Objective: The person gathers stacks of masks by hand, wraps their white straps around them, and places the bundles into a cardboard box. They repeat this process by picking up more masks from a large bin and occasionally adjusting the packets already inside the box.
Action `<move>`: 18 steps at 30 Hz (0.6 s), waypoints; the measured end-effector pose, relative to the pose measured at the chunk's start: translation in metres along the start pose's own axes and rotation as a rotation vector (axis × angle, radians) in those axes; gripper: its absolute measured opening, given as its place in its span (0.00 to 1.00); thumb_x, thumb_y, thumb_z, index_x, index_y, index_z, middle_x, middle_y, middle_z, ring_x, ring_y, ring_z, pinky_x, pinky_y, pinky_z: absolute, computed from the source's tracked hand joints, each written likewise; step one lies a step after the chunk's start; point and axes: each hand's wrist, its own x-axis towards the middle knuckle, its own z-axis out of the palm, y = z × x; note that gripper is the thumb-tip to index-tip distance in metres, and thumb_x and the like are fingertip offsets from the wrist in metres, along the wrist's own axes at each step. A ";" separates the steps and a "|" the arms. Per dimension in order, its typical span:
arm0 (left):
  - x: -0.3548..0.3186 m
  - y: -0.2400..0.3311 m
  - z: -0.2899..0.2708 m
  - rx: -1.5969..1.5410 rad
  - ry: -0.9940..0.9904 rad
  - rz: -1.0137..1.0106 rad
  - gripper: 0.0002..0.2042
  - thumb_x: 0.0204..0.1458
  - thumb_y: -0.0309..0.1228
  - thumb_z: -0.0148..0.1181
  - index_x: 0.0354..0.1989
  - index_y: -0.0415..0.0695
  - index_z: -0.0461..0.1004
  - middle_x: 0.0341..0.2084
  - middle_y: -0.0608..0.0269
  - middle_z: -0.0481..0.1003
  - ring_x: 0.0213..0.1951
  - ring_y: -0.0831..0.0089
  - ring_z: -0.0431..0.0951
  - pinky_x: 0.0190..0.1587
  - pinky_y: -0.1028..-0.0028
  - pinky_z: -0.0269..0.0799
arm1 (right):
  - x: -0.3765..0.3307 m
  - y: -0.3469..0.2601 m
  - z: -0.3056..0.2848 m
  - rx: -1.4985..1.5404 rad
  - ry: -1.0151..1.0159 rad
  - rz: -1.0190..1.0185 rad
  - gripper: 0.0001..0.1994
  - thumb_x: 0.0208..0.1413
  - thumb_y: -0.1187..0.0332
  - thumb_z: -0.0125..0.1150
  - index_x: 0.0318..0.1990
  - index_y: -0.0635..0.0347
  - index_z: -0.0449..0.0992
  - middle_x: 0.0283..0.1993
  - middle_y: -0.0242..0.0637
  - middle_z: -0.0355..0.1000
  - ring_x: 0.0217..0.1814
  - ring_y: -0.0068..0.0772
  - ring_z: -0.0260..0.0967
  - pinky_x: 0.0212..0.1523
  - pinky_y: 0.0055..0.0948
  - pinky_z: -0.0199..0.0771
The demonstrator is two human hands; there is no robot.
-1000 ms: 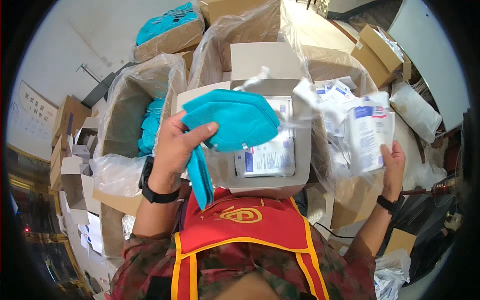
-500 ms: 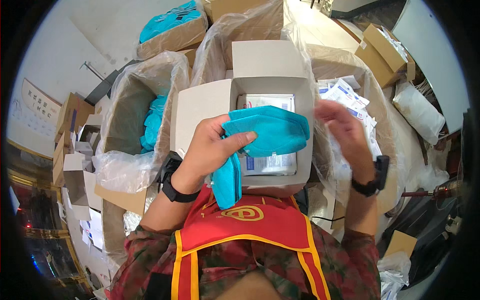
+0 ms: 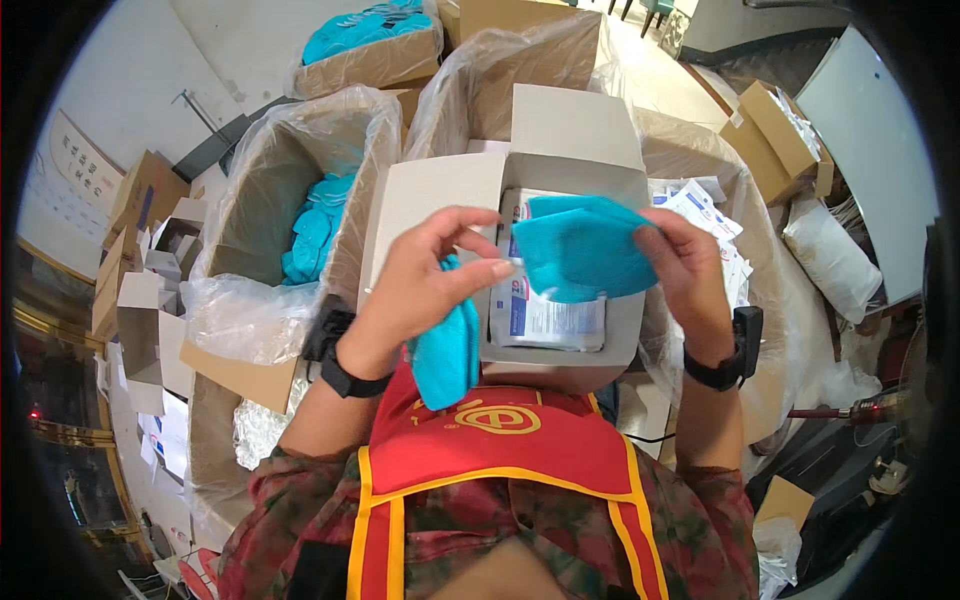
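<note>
Over the box (image 3: 560, 150), right hand (image 3: 690, 275) now grips mask (image 3: 580, 250).

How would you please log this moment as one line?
left hand: holds teal masks | right hand: holds teal mask | below: open box, packets

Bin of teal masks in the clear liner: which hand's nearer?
Left. The left hand is beside the lined bin, just right of it; the right hand is across the small open box.
</note>
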 end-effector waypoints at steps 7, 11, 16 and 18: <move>-0.007 0.003 -0.011 -0.094 -0.004 -0.008 0.06 0.48 0.27 0.64 0.31 0.39 0.77 0.23 0.72 0.74 0.29 0.84 0.70 0.32 0.81 0.65 | -0.003 -0.012 0.017 0.174 0.023 0.077 0.13 0.61 0.67 0.55 0.49 0.66 0.75 0.39 0.31 0.75 0.40 0.17 0.68 0.44 0.19 0.68; -0.012 0.006 -0.050 -0.313 -0.180 -0.059 0.08 0.45 0.28 0.65 0.33 0.39 0.78 0.23 0.70 0.75 0.27 0.82 0.72 0.30 0.81 0.67 | 0.009 0.022 -0.021 -0.098 0.168 -0.021 0.14 0.62 0.65 0.54 0.49 0.66 0.75 0.39 0.31 0.75 0.40 0.19 0.68 0.43 0.20 0.68; -0.009 0.011 -0.037 -0.203 -0.234 -0.061 0.05 0.47 0.25 0.65 0.33 0.39 0.78 0.27 0.70 0.76 0.31 0.84 0.71 0.36 0.82 0.66 | 0.011 0.009 0.010 -0.055 0.050 0.013 0.13 0.62 0.65 0.54 0.48 0.66 0.75 0.37 0.28 0.73 0.39 0.17 0.66 0.42 0.19 0.67; -0.006 0.004 -0.025 -0.235 -0.063 -0.018 0.06 0.48 0.26 0.65 0.33 0.39 0.78 0.27 0.71 0.76 0.31 0.84 0.71 0.36 0.82 0.66 | 0.003 -0.010 0.031 0.029 -0.002 0.025 0.13 0.63 0.65 0.52 0.47 0.66 0.75 0.37 0.27 0.73 0.39 0.16 0.66 0.42 0.18 0.67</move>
